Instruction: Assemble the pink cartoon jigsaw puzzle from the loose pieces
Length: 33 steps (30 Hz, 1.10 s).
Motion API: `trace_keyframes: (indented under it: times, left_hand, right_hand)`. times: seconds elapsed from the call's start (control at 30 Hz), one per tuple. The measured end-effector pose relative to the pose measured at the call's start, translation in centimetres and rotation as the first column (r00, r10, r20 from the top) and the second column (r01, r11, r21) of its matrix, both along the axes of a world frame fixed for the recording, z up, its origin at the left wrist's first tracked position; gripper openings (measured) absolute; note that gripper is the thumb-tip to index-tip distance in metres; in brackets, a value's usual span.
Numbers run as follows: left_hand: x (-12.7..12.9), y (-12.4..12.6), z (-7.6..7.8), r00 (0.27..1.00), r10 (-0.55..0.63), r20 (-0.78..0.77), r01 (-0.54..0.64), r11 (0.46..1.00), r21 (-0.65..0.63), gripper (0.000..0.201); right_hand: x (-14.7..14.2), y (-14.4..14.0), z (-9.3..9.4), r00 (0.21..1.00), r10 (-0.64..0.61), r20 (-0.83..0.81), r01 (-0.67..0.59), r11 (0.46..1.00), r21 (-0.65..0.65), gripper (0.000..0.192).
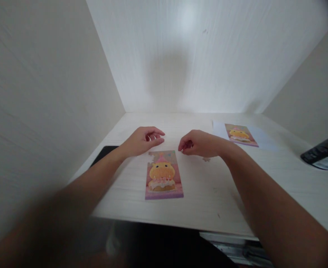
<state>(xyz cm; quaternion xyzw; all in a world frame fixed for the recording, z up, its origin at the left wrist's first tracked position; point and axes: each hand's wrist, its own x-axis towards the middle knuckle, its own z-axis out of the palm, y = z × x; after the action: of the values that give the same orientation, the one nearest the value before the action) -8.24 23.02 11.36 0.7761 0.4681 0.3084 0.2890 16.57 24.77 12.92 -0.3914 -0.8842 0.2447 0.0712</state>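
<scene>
A jigsaw puzzle (164,176) with a yellow, cake-like figure in a pink party hat lies on the white table. Its outline is notched at the upper left, where bare table shows. Just beyond that notched corner my left hand (147,140) hovers, thumb and fingers apart and nothing between them. My right hand (196,143) is near the puzzle's upper right corner, thumb and forefinger pinched on a small puzzle piece, mostly hidden by the fingers. One loose puzzle piece (206,159) lies on the table below my right wrist.
A reference picture (240,134) of the same figure lies on white paper (264,139) at the back right. At the right edge a dark cylindrical container (324,152) lies tilted. A flat black object (104,152) rests by my left forearm. Walls enclose the table's back and sides.
</scene>
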Motion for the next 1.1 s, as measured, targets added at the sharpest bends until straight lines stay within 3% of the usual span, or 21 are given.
trace_keyframes:
  times: [0.17,0.27,0.4,0.53,0.8,0.97,1.1]
  left_hand:
    - [-0.4,-0.3,0.5,0.99,-0.141,0.031,0.144,0.981,-0.128,0.043]
    - [-0.1,-0.4,0.4,0.979,-0.198,-0.057,0.192,0.976,-0.099,0.039]
    - [-0.2,0.0,0.1,0.98,-0.103,-0.171,0.109,0.994,0.027,0.029]
    - [-0.7,0.3,-0.1,0.984,0.027,-0.177,-0.001,0.99,0.144,0.024]
    - [-0.8,0.4,-0.2,0.988,0.075,-0.133,-0.047,0.979,0.198,0.025]
    - [-0.6,0.3,-0.4,0.997,0.028,-0.077,-0.017,0.989,0.15,0.028]
    - [-0.3,0.0,-0.1,0.993,-0.052,0.11,0.059,0.996,-0.065,0.035]
  right_hand:
    - [-1.1,0.2,-1.2,0.967,-0.014,-0.254,0.019,1.0,0.014,0.014]
    - [-1.3,0.3,-1.4,0.969,-0.021,-0.245,0.023,1.0,0.008,0.013]
    - [0.0,0.8,-1.0,0.991,-0.098,-0.096,0.104,0.993,0.057,0.019]
    - [0.6,0.8,-0.7,0.996,-0.082,0.024,0.082,0.997,-0.012,0.033]
    - [-0.8,0.2,-1.2,0.995,-0.028,0.1,0.037,0.996,-0.086,0.014]
    - [-0.4,0.2,-1.0,0.999,-0.024,0.026,0.025,0.999,-0.046,0.009]
    - [-1.6,-0.5,-1.0,0.97,-0.068,-0.235,0.107,0.982,0.156,0.01]
